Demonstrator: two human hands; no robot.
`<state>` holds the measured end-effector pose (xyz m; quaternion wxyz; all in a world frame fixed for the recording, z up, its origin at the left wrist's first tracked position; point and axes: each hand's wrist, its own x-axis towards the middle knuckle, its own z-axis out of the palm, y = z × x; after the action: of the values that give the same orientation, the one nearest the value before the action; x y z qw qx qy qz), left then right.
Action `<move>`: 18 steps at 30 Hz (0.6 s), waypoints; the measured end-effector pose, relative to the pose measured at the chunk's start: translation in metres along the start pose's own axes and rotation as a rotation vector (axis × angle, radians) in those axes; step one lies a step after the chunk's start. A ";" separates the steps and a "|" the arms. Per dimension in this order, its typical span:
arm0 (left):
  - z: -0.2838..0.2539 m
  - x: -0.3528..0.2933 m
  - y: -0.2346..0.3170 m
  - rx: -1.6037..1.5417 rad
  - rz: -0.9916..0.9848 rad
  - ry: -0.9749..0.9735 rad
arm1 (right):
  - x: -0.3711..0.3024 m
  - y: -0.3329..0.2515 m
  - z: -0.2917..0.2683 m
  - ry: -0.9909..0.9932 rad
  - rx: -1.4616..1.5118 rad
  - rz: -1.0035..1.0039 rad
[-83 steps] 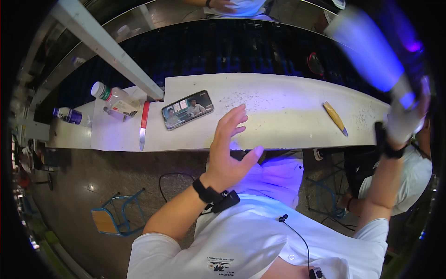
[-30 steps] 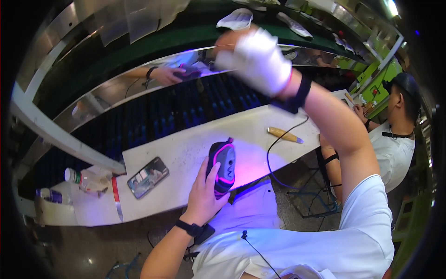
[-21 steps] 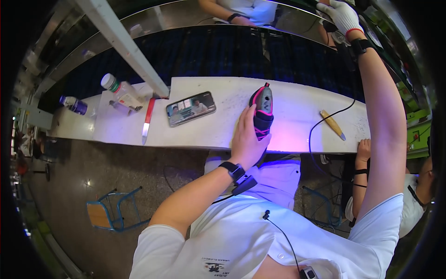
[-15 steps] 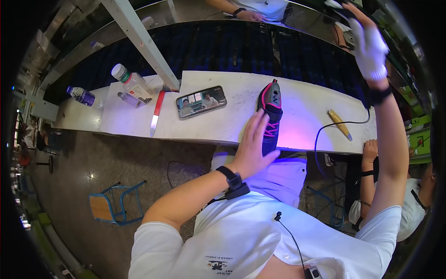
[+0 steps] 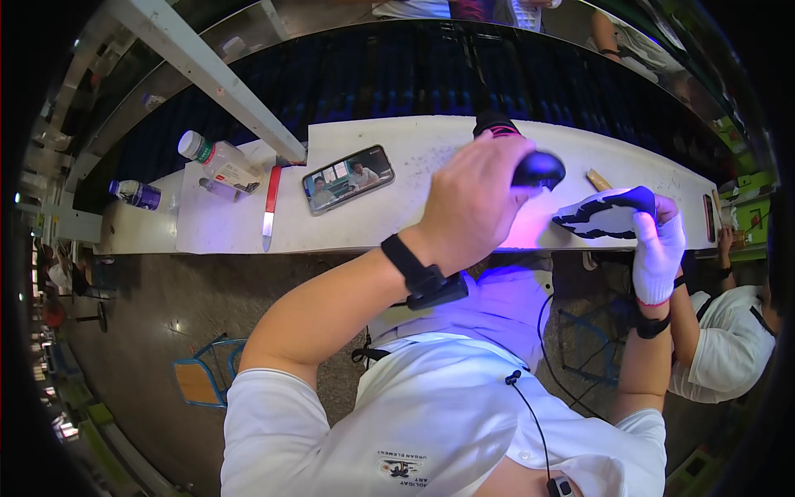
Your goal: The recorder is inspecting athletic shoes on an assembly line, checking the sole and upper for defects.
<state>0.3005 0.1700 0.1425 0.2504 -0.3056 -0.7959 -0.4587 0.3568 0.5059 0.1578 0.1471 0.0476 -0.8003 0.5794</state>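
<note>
My bare left hand (image 5: 476, 195) is closed around a black shoe (image 5: 540, 170) with pink laces, held over the bench. The fingers and back of the hand cover its middle; one rounded black end shows at the right and the other behind the hand. To the right, my right hand (image 5: 658, 248), in a white glove, grips a black-and-white shoe sole (image 5: 600, 217) by its far-right end. The sole is tilted over the bench's front edge, apart from the shoe. Violet light falls on the bench between them.
On the white bench (image 5: 397, 224) lie a phone (image 5: 348, 180), a red-handled knife (image 5: 271, 203), a clear bottle (image 5: 232, 168), a purple-labelled bottle (image 5: 137, 195) and a yellowish tool (image 5: 596, 179). A metal post (image 5: 219, 79) rises at left, a dark conveyor (image 5: 373, 79) runs behind, and a co-worker (image 5: 720, 348) sits right.
My right hand has come down from high at the far right to the bench, bringing the sole. My left hand, which lay against the shoe, has closed on it and turned it.
</note>
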 end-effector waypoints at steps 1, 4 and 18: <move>-0.004 0.006 0.008 0.007 0.013 -0.012 | -0.007 0.006 0.005 0.012 0.028 -0.041; -0.012 0.000 0.029 -0.112 -0.225 -0.069 | -0.023 0.023 0.027 0.079 0.156 -0.162; 0.013 -0.026 0.033 -0.266 0.030 -0.100 | -0.034 -0.019 0.094 -0.170 0.685 0.080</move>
<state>0.3400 0.1879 0.1382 0.1745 -0.3705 -0.7349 -0.5406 0.3768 0.4084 0.1382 0.0325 0.1107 -0.5702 0.8134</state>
